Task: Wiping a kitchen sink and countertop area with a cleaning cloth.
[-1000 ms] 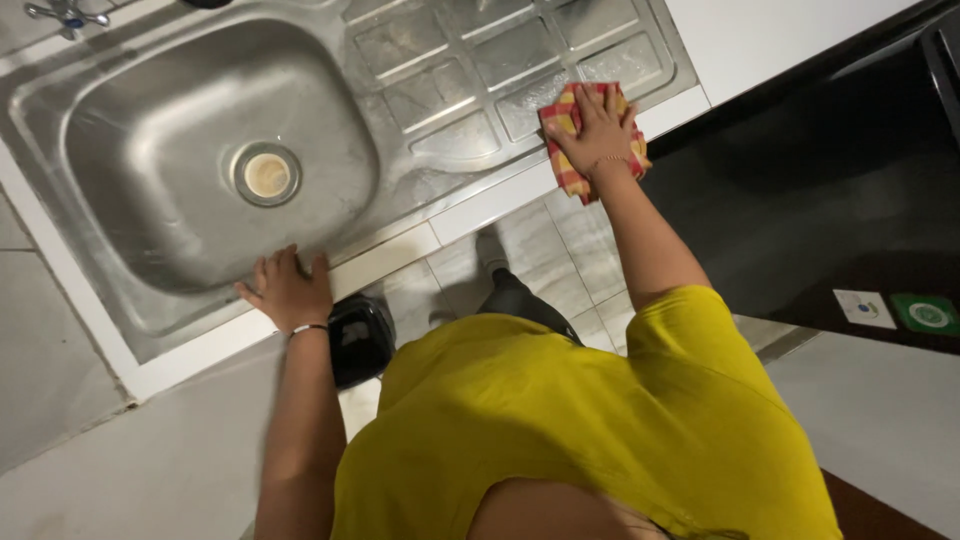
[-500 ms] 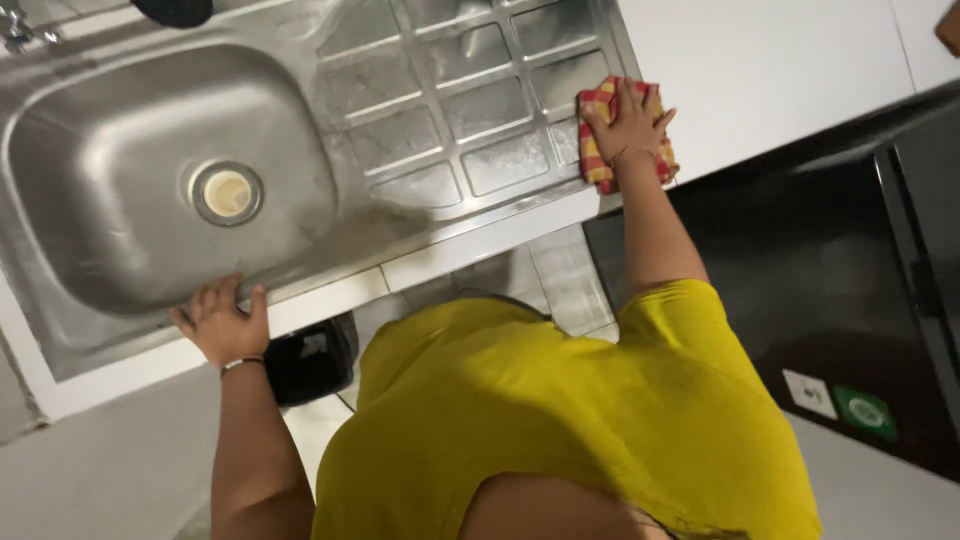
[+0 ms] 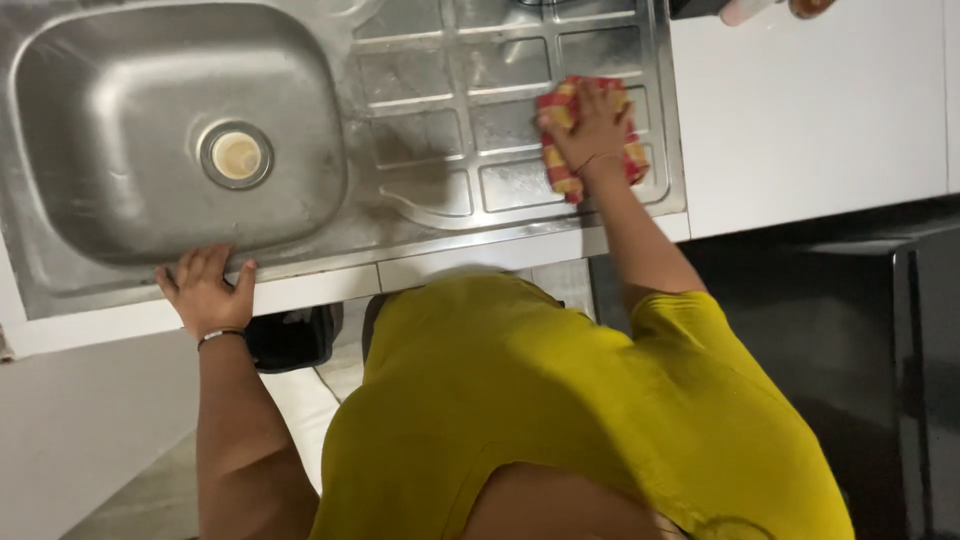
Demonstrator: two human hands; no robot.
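Your right hand (image 3: 590,128) presses a red-and-yellow checked cloth (image 3: 562,150) flat, fingers spread, on the steel sink's (image 3: 60,270) ribbed draining board near its right edge. Your left hand (image 3: 205,290) rests open on the sink's front rim, gripping nothing. On wet steel that hand could slip as you lean in.
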